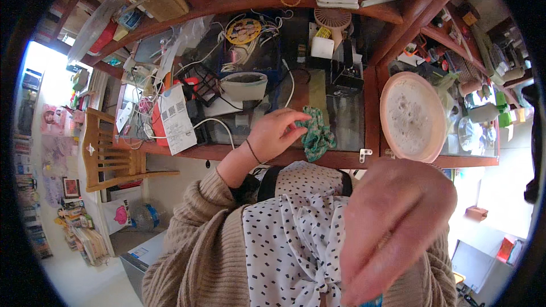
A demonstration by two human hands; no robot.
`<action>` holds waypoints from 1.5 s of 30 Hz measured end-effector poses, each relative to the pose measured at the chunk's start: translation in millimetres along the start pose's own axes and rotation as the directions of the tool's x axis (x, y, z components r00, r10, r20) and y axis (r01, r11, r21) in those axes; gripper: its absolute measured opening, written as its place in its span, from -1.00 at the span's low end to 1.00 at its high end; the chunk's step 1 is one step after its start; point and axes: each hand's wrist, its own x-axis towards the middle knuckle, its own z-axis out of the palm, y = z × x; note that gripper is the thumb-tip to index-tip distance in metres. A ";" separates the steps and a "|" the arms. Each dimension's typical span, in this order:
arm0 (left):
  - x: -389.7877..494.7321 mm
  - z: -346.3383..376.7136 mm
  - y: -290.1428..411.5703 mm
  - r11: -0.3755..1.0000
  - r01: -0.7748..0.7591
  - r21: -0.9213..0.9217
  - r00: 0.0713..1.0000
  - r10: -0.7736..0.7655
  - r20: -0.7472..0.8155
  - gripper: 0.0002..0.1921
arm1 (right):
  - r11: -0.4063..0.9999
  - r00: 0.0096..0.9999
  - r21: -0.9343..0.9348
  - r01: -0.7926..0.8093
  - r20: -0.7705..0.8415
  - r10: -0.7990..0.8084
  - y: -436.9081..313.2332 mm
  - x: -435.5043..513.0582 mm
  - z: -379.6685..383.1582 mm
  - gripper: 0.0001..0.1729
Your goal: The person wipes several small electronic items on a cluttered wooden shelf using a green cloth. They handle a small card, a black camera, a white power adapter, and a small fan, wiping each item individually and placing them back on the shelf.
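Observation:
My left hand [275, 134], with a dark band at the wrist, pinches a crumpled green cloth [315, 134] over the front edge of the glass-topped desk [347, 115]. Close to the camera and blurred is my right hand [396, 226], raised in front of my chest; its fingers point down and whatever they may hold is hidden. Right of the cloth, a pink plastic basin [386, 111] of foamy water stands on the desk.
A printed paper sheet [175, 121] and tangled white cables lie on the left. Behind are a blue tray [279, 51], a white oval container [244, 89], a handheld fan [332, 19] and a black box [347, 72]. A wooden chair [96, 149] stands at left.

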 end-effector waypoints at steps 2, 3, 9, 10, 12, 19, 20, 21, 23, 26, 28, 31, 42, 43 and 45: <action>-0.7 3.8 -1.7 1.000 -0.006 0.016 0.997 0.005 0.072 -0.75 | 0.981 0.981 0.021 0.194 -0.031 -0.194 15.6 9.7 9.9 -0.75; -0.9 4.3 -2.4 0.999 -0.021 0.040 0.996 0.017 0.085 -0.74 | 0.964 0.964 0.025 0.264 -0.051 -0.262 19.9 12.5 14.2 -0.74; -5.4 6.8 0.0 0.998 -0.036 0.055 0.989 0.028 0.142 -0.74 | 0.969 0.957 0.063 0.237 -0.189 -0.222 9.9 18.3 24.2 -0.75; -5.6 7.6 0.1 0.998 -0.032 0.060 0.988 0.023 0.150 -0.74 | 0.968 0.952 0.060 0.243 -0.207 -0.226 9.9 19.2 27.4 -0.75; -6.8 7.8 0.1 0.997 -0.023 0.070 0.987 0.012 0.160 -0.73 | 0.966 0.948 0.064 0.252 -0.219 -0.233 11.2 19.8 30.3 -0.76; -6.1 7.2 -1.3 0.996 -0.042 0.073 0.985 0.030 0.168 -0.74 | 0.972 0.953 0.043 0.233 -0.208 -0.219 14.9 16.4 38.6 -0.76; -6.0 7.2 -1.4 0.996 -0.043 0.073 0.985 0.030 0.170 -0.74 | 0.970 0.952 0.049 0.238 -0.207 -0.223 14.6 16.5 37.6 -0.76; -5.8 7.2 -1.6 0.996 -0.036 0.076 0.984 0.022 0.175 -0.74 | 0.968 0.952 0.054 0.243 -0.206 -0.228 14.8 17.1 36.7 -0.76; -5.7 7.7 -2.1 0.998 -0.017 0.053 0.982 0.006 0.186 -0.75 | 0.965 0.950 0.078 0.251 -0.209 -0.230 14.1 17.9 32.6 -0.76; -4.3 8.5 -3.7 0.998 -0.009 0.061 0.979 -0.004 0.205 -0.76 | 0.962 0.950 0.111 0.251 -0.219 -0.223 14.3 19.5 28.8 -0.77; -3.7 8.6 -4.7 0.998 -0.015 0.068 0.978 0.001 0.210 -0.76 | 0.959 0.946 0.111 0.261 -0.226 -0.231 14.8 18.9 28.8 -0.77; -2.9 7.9 -6.5 0.998 -0.016 0.061 0.977 0.003 0.211 -0.76 | 0.962 0.951 0.146 0.230 -0.241 -0.191 16.9 16.9 34.2 -0.77; -11.2 -3.3 -42.0 0.942 0.123 0.311 0.980 -0.164 0.111 -0.71 | 0.988 0.993 -0.100 -0.115 0.013 0.116 18.9 18.6 -13.4 -0.80; -12.1 -5.3 -46.5 0.915 0.152 0.374 0.972 -0.208 0.113 -0.68 | 0.959 0.978 -0.197 -0.205 -0.080 0.193 29.3 15.1 -15.1 -0.82; -11.0 -7.5 -53.3 0.840 0.223 0.494 0.941 -0.318 0.117 -0.62 | 0.805 0.801 -0.223 -0.549 -0.414 0.431 61.7 3.9 -25.4 -0.77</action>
